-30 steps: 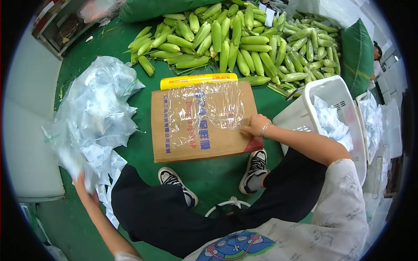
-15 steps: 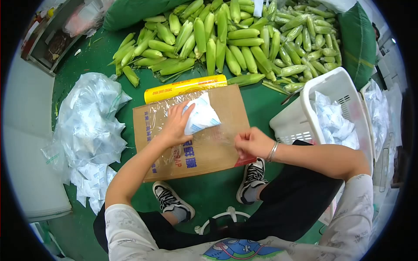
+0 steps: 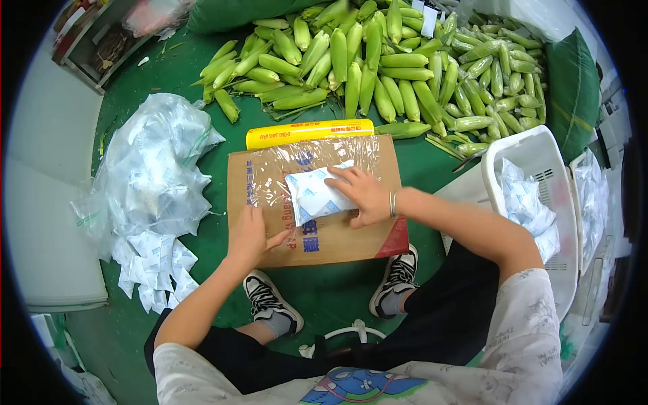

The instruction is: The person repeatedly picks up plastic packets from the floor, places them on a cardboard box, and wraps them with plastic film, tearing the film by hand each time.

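A white packet with blue print (image 3: 317, 196) lies on clear film (image 3: 270, 165) spread over a cardboard box (image 3: 378, 229). My right hand (image 3: 361, 192) rests on the packet's right side, fingers apart. To the left of the packet is my left hand (image 3: 251, 236), at the film's left edge, with its thumb held out and its other fingers bent; whether film is between them is too small to tell. Behind the box's far edge lies a yellow roll of wrap (image 3: 310, 133).
Green corn (image 3: 317, 57) is heaped at the back, with wrapped cobs (image 3: 499, 81) to its right. A clear bag of packets (image 3: 152, 162) and loose packets (image 3: 152, 263) lie at left. A white basket (image 3: 496, 169) with packets stands at right.
My right hand has moved left onto the packet. My left hand has left the packet and come nearer to me. The packet now lies flatter on the film, and the whole view has shifted.
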A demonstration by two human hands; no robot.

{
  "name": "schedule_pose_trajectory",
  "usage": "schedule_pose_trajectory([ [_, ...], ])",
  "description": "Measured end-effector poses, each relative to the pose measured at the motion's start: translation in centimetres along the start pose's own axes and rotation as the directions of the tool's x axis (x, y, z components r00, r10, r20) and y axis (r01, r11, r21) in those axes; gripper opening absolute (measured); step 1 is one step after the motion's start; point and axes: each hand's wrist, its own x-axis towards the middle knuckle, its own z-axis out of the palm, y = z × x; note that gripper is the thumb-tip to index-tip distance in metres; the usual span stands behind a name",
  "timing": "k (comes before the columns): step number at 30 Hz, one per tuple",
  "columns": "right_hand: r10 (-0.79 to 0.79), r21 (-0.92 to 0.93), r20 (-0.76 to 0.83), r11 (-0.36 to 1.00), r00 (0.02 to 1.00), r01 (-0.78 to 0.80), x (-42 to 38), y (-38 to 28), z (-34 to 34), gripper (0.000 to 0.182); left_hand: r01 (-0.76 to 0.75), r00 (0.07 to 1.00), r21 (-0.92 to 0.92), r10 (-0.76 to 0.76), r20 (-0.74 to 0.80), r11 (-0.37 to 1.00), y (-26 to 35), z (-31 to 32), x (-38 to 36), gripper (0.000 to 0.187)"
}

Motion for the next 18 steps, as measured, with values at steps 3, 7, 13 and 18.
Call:
schedule_pose_trajectory([
  [3, 0.051, -0.291, 0.214, 0.957, 0.975, 0.014, 2.3, -0.3, -2.5, 0.106, 0.114, 0.973, 0.314, -0.170, 0.158, 0.943, -1.3, 1.3, -2.8, 0.053],
  [7, 0.097, -0.226, 0.251, 0.973, 0.963, -0.039, 3.6, 0.5, -2.2, 0.106, -0.144, 0.978, 0.250, 0.098, 0.186, 0.958, -3.8, 3.4, -1.7, 0.033],
  [13, 0.231, -0.366, 0.156, 0.917, 0.961, -0.161, 2.6, -2.1, -0.3, 0.099, -0.162, 0.982, -0.600, 0.187, -0.021, 0.784, 0.9, -7.0, 0.3, 0.018],
  [18, 0.152, -0.164, 0.251, 0.980, 0.956, -0.112, 4.7, -1.6, 2.4, 0.088, -0.640, 0.758, -0.266, 0.538, -0.369, 0.720, 3.2, 1.2, 7.8, 0.012],
])
